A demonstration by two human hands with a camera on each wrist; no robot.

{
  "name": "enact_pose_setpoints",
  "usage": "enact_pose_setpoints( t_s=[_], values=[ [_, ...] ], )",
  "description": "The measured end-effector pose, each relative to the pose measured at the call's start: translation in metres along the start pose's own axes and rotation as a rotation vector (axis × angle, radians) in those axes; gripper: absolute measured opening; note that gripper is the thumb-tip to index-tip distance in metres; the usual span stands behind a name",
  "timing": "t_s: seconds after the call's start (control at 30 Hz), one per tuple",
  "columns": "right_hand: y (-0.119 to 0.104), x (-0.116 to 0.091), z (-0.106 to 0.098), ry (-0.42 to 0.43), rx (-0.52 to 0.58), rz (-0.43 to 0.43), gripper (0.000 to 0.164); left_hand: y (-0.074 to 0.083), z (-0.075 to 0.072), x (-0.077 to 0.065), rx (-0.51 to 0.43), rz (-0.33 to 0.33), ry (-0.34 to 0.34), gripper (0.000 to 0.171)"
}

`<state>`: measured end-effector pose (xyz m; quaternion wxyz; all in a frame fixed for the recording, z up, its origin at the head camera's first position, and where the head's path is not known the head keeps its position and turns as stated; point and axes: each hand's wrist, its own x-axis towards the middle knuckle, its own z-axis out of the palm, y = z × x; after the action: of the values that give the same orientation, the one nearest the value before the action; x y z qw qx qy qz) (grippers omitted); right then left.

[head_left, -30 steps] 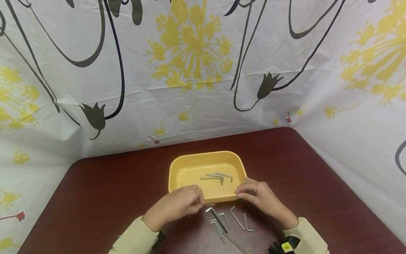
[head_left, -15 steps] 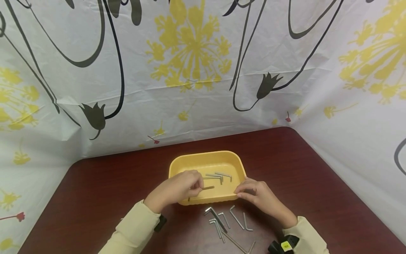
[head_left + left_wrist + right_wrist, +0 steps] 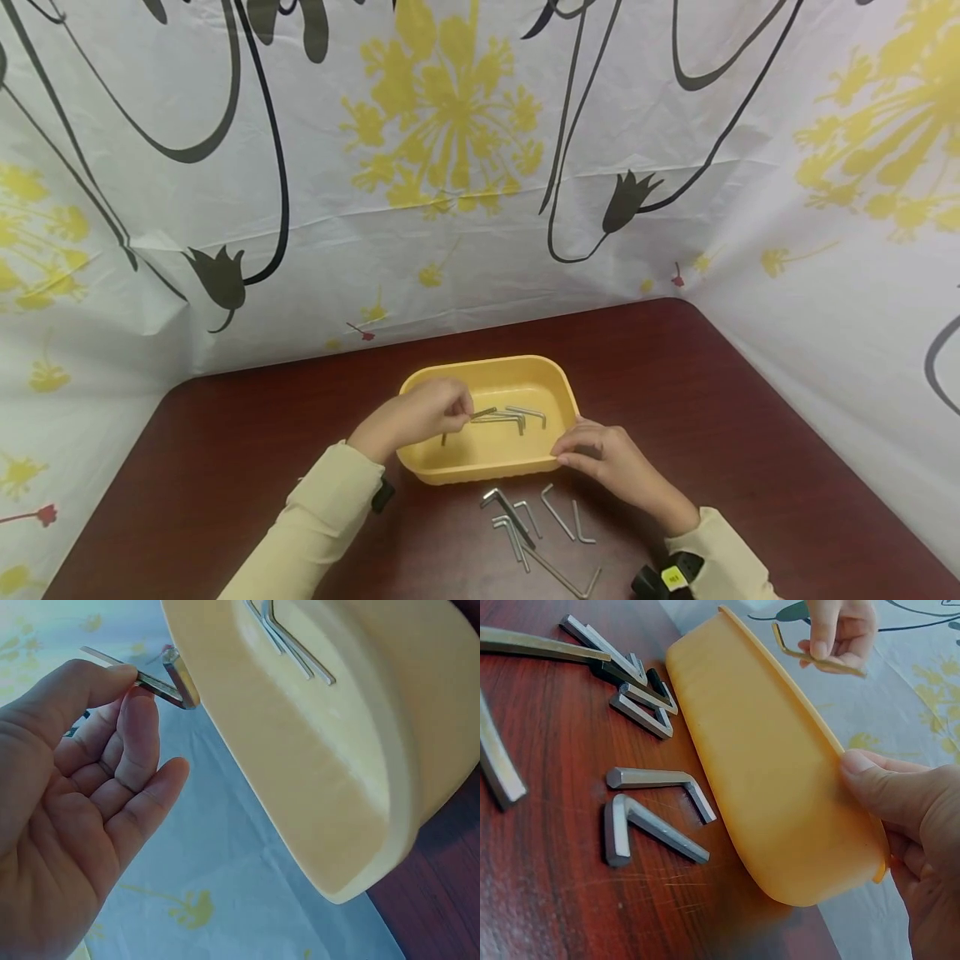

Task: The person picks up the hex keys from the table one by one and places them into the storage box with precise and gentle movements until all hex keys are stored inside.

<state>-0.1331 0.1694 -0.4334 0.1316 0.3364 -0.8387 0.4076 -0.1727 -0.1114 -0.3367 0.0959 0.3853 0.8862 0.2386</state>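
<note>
My left hand (image 3: 423, 410) is over the left part of a yellow plastic tray (image 3: 480, 476), pinching an L-shaped hex key (image 3: 159, 688) between thumb and index finger. The other fingers are loosely bent below it in the left wrist view. Beneath that hand, several silver hex keys (image 3: 300, 652) lie on the tray floor. My right hand (image 3: 622, 468) grips the tray's near right corner, thumb (image 3: 866, 766) on the rim and fingers behind the wall.
In front of the tray, several hex keys of different sizes lie on the dark red table (image 3: 300, 425); a large one (image 3: 516, 520) is among them, and a long one (image 3: 558, 573) is nearest. White patterned sheeting (image 3: 465, 275) surrounds the table's back and sides.
My left hand has lifted the hex key from beside the tray's front wall and carried it up and away from me, over the tray. The right hand has kept its grip.
</note>
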Motion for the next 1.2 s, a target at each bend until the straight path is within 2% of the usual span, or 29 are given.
enact_pose_setpoints(
  t_s=[0.3,0.6,0.77,1.2],
  values=[
    [-0.001,-0.001,0.000,0.005,-0.017,0.001,0.011,-0.008,-0.004,0.018,0.059,0.028,-0.001,0.008],
    [0.003,-0.001,0.001,-0.006,0.002,-0.013,0.012,-0.012,-0.006,0.032,0.078,-0.016,-0.032,0.007],
    [0.003,-0.001,0.001,-0.004,0.004,-0.014,0.013,-0.016,-0.006,0.038,0.075,-0.010,-0.033,0.008],
    [0.001,0.000,0.000,-0.016,0.008,-0.011,0.011,-0.025,-0.005,0.063,0.032,-0.013,-0.133,0.014]
  ],
)
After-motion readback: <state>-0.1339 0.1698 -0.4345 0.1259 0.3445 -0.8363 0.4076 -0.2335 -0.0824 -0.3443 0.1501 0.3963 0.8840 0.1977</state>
